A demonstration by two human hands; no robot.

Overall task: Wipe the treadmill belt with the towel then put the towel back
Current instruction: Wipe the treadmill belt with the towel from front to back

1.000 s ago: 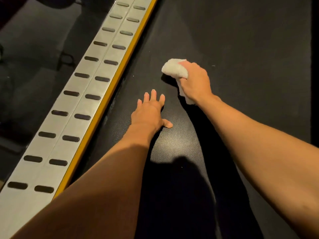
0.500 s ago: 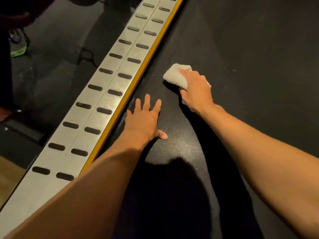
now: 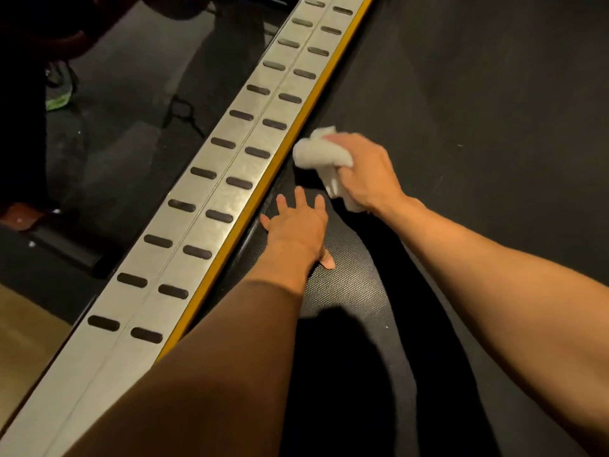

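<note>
the bunched towel, gripped in the right hand, is now swept left on the belt, just beside the yellow strip; the left hand is laid flat, fingers spread. wiping is judged unfinished.

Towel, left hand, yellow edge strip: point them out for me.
towel (image 3: pixel 318 153), head view, bunched front part.
left hand (image 3: pixel 296 227), head view, back of hand.
yellow edge strip (image 3: pixel 271 181), head view, stretch beside the towel.
</note>
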